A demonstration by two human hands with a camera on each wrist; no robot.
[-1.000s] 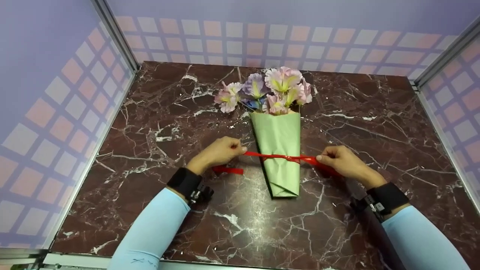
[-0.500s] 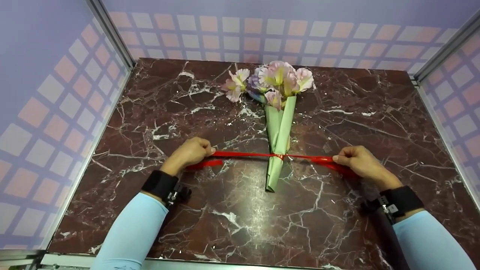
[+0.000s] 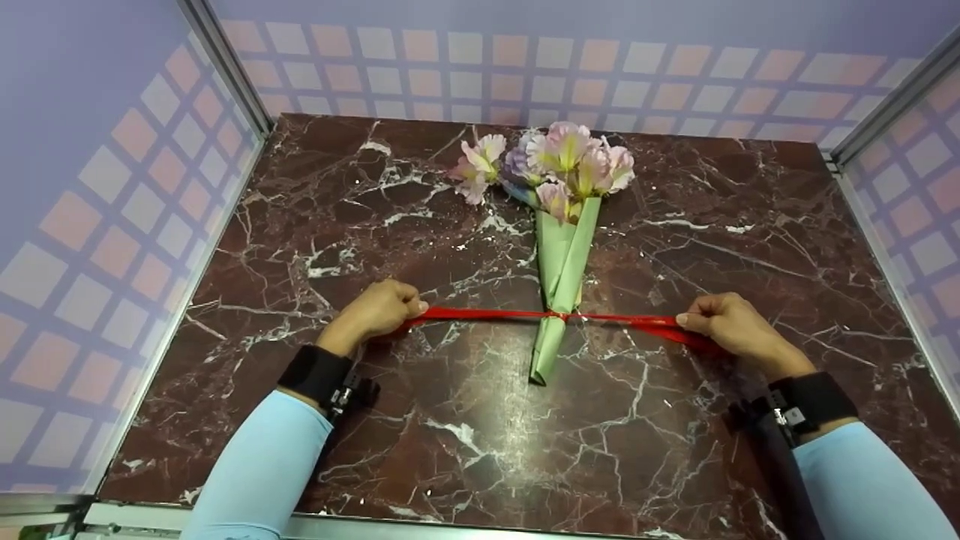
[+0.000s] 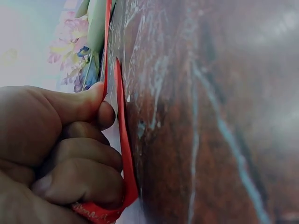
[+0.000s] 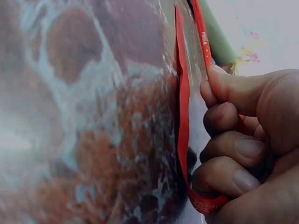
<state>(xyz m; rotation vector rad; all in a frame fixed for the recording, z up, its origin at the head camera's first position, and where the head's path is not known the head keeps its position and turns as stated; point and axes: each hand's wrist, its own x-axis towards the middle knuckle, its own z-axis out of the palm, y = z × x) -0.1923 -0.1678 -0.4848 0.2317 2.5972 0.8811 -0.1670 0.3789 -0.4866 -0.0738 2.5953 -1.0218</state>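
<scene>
A bouquet of pink and purple flowers (image 3: 568, 150) lies on the tabletop in green wrapping paper (image 3: 571, 262). Around the lower part of the paper runs a red ribbon (image 3: 487, 314), cinching it into a narrow waist. To the left, my left hand (image 3: 379, 309) pinches one ribbon end between thumb and forefinger. My right hand (image 3: 731, 324) pinches the other end on the right, so the ribbon stretches taut across the bouquet. In both wrist views a loose tail of ribbon loops back from under the curled fingers (image 4: 84, 179) and along the table.
The dark red marbled tabletop (image 3: 420, 435) spreads around the bouquet. Purple walls with pink and white squares (image 3: 465, 82) enclose the back and both sides. A pale metal rail (image 3: 135, 516) runs along the front edge.
Both hands have moved apart, the left one farther, drawing the ribbon tight. The paper, broad and flat a second ago, is now squeezed narrow, and the bouquet has turned slightly.
</scene>
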